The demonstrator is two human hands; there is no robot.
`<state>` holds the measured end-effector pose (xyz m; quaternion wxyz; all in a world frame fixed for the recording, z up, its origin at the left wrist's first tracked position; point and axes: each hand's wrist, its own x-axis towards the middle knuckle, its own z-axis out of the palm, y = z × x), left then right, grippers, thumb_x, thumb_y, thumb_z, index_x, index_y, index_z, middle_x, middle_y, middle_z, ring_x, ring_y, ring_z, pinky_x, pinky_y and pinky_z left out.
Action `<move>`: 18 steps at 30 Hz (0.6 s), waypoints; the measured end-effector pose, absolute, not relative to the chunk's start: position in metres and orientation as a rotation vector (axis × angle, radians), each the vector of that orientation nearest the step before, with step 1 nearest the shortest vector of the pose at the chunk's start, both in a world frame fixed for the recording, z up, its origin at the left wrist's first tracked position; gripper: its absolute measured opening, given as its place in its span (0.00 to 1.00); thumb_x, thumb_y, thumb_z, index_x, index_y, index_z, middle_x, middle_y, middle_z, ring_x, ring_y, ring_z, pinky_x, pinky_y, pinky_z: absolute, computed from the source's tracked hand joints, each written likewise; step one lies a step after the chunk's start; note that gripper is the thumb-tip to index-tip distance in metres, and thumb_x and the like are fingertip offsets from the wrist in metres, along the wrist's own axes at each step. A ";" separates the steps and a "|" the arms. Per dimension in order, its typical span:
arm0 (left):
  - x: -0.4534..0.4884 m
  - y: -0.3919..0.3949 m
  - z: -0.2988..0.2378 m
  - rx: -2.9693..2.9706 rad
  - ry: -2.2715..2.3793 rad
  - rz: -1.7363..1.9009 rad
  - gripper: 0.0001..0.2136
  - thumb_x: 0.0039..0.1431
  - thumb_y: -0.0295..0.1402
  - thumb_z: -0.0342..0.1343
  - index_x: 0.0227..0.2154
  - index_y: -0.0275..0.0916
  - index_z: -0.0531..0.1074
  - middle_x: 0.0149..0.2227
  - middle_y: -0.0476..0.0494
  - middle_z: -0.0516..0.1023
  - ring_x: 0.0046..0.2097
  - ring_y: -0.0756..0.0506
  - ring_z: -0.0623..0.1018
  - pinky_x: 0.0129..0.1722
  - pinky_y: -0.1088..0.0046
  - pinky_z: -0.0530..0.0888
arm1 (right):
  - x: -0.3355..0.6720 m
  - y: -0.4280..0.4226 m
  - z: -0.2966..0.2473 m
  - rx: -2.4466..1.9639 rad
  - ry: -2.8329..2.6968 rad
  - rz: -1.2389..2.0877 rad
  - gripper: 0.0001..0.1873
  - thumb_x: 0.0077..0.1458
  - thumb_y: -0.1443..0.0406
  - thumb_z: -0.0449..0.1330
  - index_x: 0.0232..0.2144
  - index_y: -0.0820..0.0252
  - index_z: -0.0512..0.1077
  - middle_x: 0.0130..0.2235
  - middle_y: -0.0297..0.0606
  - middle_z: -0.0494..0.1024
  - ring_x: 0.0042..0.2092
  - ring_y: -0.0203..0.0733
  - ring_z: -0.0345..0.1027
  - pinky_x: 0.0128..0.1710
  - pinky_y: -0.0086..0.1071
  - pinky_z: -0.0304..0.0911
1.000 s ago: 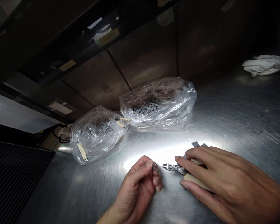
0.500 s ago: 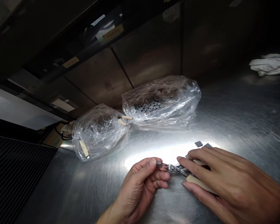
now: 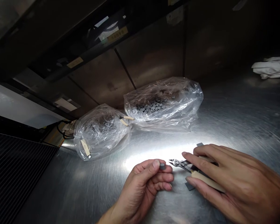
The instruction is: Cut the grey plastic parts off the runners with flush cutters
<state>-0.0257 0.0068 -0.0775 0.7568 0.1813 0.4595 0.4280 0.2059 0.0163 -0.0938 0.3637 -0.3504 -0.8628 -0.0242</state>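
The right hand (image 3: 238, 177) clasps cream-handled side cutters (image 3: 180, 164), tips pointing left toward the small gray piece (image 3: 162, 166) pinched in the left hand (image 3: 142, 186).

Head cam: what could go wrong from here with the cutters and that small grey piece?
The small grey square chip pinched in the left hand could slip and get lost against the brushed steel bench. The steel-jawed cutters with cream handles, in the right hand, point toward the left hand's fingers, so a nick seems possible. A loose grey chip beside the handles could get knocked aside.
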 end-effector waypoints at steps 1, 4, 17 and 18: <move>-0.025 0.007 -0.077 0.400 0.999 0.934 0.07 0.58 0.29 0.69 0.36 0.29 0.83 0.34 0.36 0.86 0.33 0.48 0.85 0.33 0.77 0.81 | 0.206 0.017 -0.094 -0.902 -2.216 -0.063 0.15 0.67 0.65 0.56 0.53 0.62 0.72 0.46 0.46 0.79 0.44 0.50 0.76 0.35 0.38 0.71; -0.024 0.007 -0.076 0.412 0.993 0.943 0.08 0.56 0.29 0.71 0.36 0.29 0.84 0.34 0.36 0.86 0.34 0.48 0.85 0.34 0.77 0.81 | 0.206 0.016 -0.096 -0.901 -2.206 -0.047 0.15 0.67 0.65 0.57 0.53 0.63 0.73 0.45 0.45 0.79 0.43 0.50 0.76 0.37 0.39 0.71; -0.025 0.007 -0.078 0.440 0.969 0.935 0.07 0.57 0.30 0.70 0.36 0.31 0.83 0.33 0.38 0.86 0.33 0.48 0.84 0.34 0.77 0.80 | 0.204 0.015 -0.097 -0.899 -2.209 0.020 0.14 0.67 0.66 0.56 0.53 0.63 0.73 0.44 0.44 0.79 0.42 0.48 0.76 0.38 0.40 0.71; -0.025 0.007 -0.078 0.444 0.963 0.932 0.07 0.58 0.31 0.70 0.36 0.31 0.83 0.33 0.38 0.86 0.32 0.48 0.84 0.34 0.77 0.80 | 0.204 0.015 -0.097 -0.897 -2.210 0.023 0.14 0.67 0.66 0.56 0.53 0.63 0.73 0.44 0.44 0.79 0.42 0.48 0.76 0.38 0.40 0.71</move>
